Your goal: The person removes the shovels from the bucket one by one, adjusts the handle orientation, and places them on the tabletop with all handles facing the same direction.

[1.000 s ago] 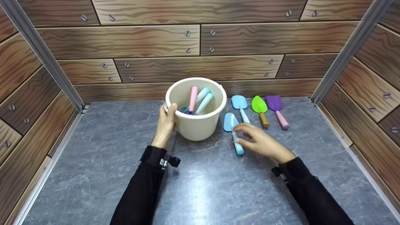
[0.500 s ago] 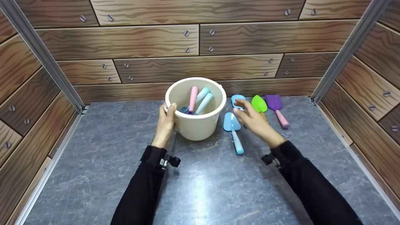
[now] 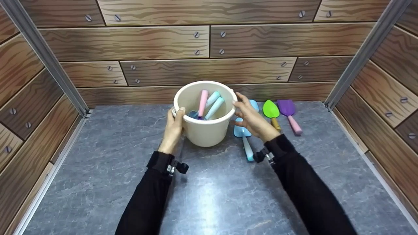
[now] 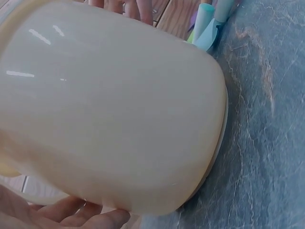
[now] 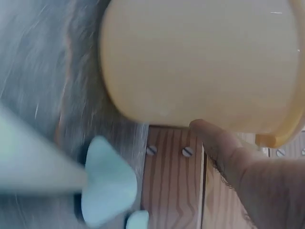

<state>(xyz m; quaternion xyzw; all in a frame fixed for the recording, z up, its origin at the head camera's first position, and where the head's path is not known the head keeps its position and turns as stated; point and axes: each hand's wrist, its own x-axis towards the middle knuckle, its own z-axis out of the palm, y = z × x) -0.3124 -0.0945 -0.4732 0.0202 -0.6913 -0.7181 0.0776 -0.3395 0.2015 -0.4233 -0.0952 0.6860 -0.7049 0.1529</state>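
Observation:
A cream bucket (image 3: 206, 132) stands near the back wall, with a pink handle (image 3: 203, 101) and two light blue handles (image 3: 214, 108) sticking up inside it. My left hand (image 3: 173, 130) grips its left side, thumb at the rim and fingers against the outer wall. My right hand (image 3: 253, 117) is at the bucket's right side with its fingers spread. A finger (image 5: 214, 143) appears at the bucket wall in the right wrist view; whether it presses is hard to tell. Beneath the right hand lies a light blue toy shovel (image 3: 247, 148), its blade partly hidden.
Right of the bucket lie another blue shovel (image 3: 254, 105), mostly hidden by the right hand, a green shovel (image 3: 271, 109) with a brown handle, and a purple shovel (image 3: 286, 107) with a pink handle. Wood-patterned walls (image 3: 209, 71) enclose the grey marbled surface (image 3: 107, 147).
My right hand has moved from above the near blue shovel, up and left, to the bucket's right side. The left hand and the bucket have stayed in place.

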